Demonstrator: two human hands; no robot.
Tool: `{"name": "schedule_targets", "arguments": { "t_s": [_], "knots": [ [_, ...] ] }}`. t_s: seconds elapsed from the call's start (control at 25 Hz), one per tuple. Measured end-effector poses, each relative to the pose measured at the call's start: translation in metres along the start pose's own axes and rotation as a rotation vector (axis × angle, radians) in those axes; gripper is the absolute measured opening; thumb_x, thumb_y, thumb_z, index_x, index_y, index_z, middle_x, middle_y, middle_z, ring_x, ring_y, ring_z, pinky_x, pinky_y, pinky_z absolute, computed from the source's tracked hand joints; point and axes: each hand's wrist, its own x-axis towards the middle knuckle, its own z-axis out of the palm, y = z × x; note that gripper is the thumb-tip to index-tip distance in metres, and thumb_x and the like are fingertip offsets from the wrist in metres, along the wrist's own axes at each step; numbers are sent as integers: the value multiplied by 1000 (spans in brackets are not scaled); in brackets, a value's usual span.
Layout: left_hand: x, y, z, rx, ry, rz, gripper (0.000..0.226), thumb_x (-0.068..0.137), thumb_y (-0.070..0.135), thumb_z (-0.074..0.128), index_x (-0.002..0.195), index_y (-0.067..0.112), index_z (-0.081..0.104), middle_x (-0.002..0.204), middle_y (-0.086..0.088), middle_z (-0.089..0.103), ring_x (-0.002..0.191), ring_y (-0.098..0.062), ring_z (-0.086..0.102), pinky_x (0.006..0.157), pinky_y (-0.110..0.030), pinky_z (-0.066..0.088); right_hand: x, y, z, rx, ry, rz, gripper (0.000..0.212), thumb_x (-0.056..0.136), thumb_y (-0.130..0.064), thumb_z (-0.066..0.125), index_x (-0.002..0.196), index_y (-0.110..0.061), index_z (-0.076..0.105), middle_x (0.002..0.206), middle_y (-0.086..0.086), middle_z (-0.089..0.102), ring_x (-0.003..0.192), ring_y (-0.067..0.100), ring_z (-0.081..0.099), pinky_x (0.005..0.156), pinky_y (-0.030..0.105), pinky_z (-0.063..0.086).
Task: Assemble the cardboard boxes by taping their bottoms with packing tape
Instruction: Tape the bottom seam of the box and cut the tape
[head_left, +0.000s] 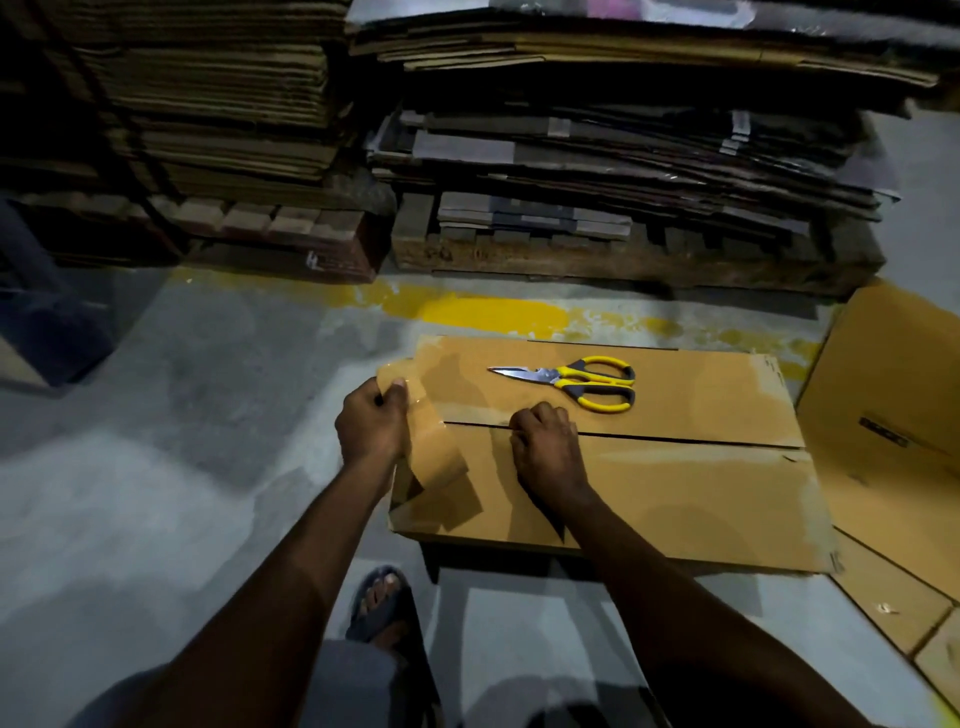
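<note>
Two hands on the upturned box (675, 499): left hand (371, 423) pinches the tape (439, 457) at its left edge, likely to wrap the seam (675, 439) end, right hand (545, 447) sits curled on the seam, probably holding it closed, though I can't tell its grip; scissors (582, 382) lie on top within reach.

A left stack of flattened cardboard sheets (208, 93) is sitting on a wooden pallet (270, 234), and a right stack (623, 150) is resting on a second pallet (623, 260) just beside it. A worn yellow floor line (493, 312) is running across the grey concrete floor (182, 415) in front of both pallets. A pair of scissors (576, 382) with yellow and black handles is lying closed, blades pointing left. A dark sandal (384, 613) is showing on a foot near the bottom. A dark blue object (47, 322), too dim to identify, is standing at the left edge.
</note>
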Motion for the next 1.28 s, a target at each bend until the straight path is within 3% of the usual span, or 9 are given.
{"name": "schedule_targets", "arguments": {
  "t_s": [0.12,0.24,0.4,0.56,0.72,0.88,1.04,1.16,1.28],
  "knots": [
    [6,-5,6,88,52,-32,27,96,34,52,95,12,67,96,-12,68,92,-36,61,82,-42,51,-4,-9,7,-19,35,-23,42,83,-35,57,123,-23,57,126,5,52,121,31,44,102,46,36],
    [20,-18,15,-16,1,-111,29,96,30,53,99,7,68,100,-16,68,95,-36,62,88,-45,51,-11,-3,20,-107,14,-90,46,95,-40,47,138,-23,47,149,8,43,142,34,31,116,55,21],
    [30,-42,30,-147,-15,-247,26,95,28,55,100,6,67,101,-15,68,96,-35,63,91,-49,51,-9,4,21,-21,18,-213,44,94,-38,56,134,-20,51,143,8,48,141,28,33,115,56,27],
    [25,-52,48,-311,47,-344,24,94,31,58,103,11,68,104,-12,68,96,-32,63,91,-47,52,-9,-4,18,176,-81,-247,89,75,-62,68,146,-17,39,150,4,43,144,22,30,121,48,18],
    [24,-54,47,-294,78,-297,25,97,36,53,98,15,67,102,-10,67,98,-31,62,91,-45,51,-1,-17,19,146,-13,-189,75,74,-45,71,140,-20,46,142,0,52,138,22,39,117,52,23],
    [31,-67,37,-120,180,-250,33,97,30,55,103,2,71,102,-17,69,97,-32,62,86,-35,47,2,-36,23,251,12,-189,69,82,-40,57,146,-20,40,144,2,50,137,22,39,117,61,14],
    [41,-77,39,-287,126,-298,17,90,17,65,102,10,74,95,-9,73,85,-23,66,85,-40,55,6,-39,24,366,-10,-169,76,80,-35,57,151,-25,30,145,-2,46,138,14,35,119,56,0],
    [53,-84,41,-399,79,-351,8,87,15,67,90,14,75,80,-1,72,77,-19,66,83,-42,57,11,-43,28,310,31,-159,69,76,-37,62,141,-21,41,136,0,54,131,18,44,119,59,6],
    [63,-92,43,-495,15,-403,10,87,20,69,78,18,73,76,-2,71,79,-22,67,81,-48,58,22,-50,32,260,81,-102,73,64,-34,83,127,-18,51,122,0,60,118,16,48,116,50,22]
  ]
}}
